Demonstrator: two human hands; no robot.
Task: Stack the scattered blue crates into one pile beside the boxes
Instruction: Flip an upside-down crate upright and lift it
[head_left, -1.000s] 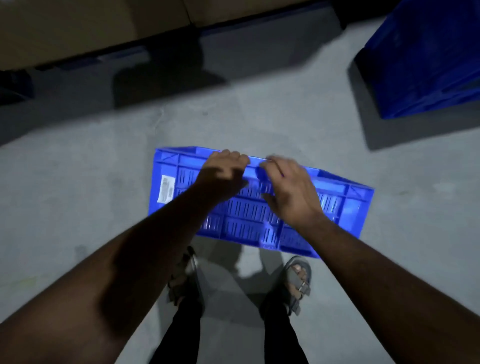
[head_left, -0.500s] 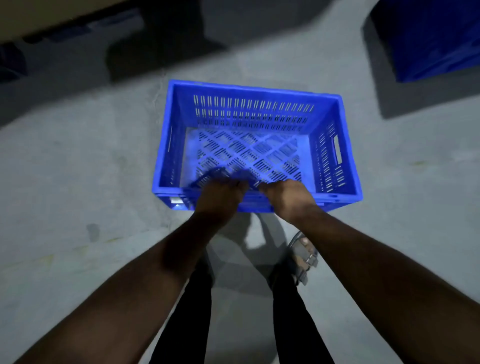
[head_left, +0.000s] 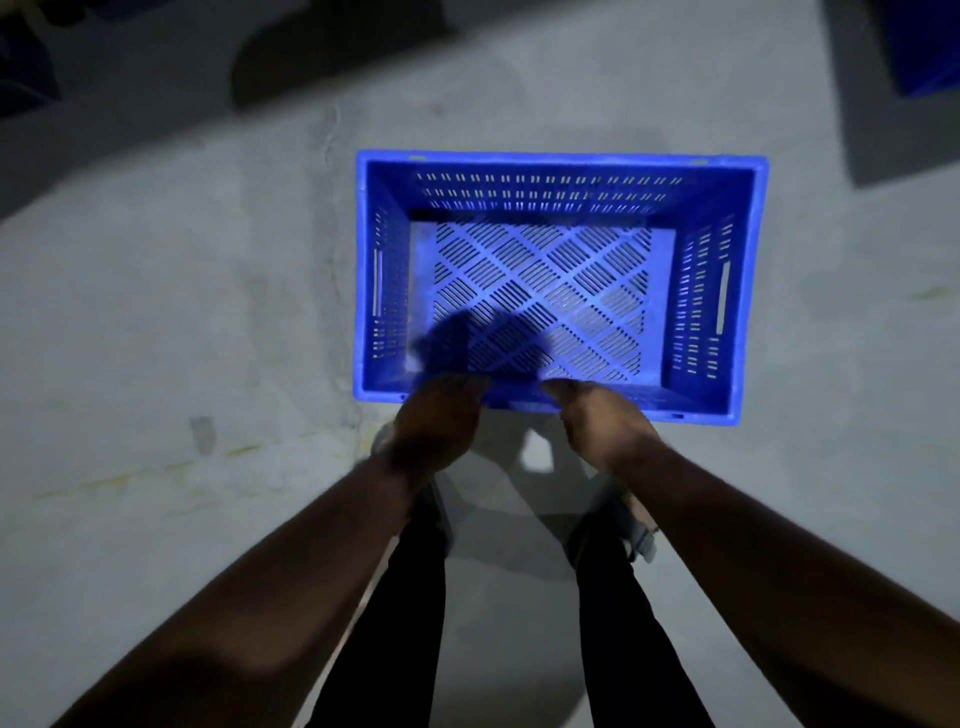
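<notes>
— What's around the crate?
— Grey concrete floor (head_left: 156, 322) on every side. A dark blue shape (head_left: 930, 47) sits in the upper right corner, probably another crate, though it is too dim to be sure. Black trouser legs (head_left: 395, 613) fill the lower middle, and a sandal (head_left: 641, 540) shows by the right forearm.
— And the crate itself?
— The blue crate (head_left: 561, 171) sits in the middle of the frame, upright, open side facing the camera, its long axis running left to right.
— The hands?
— The left hand (head_left: 436, 421) and right hand (head_left: 602, 421) both grip the near rim, fingers curled over it, close together and left of its middle.
</notes>
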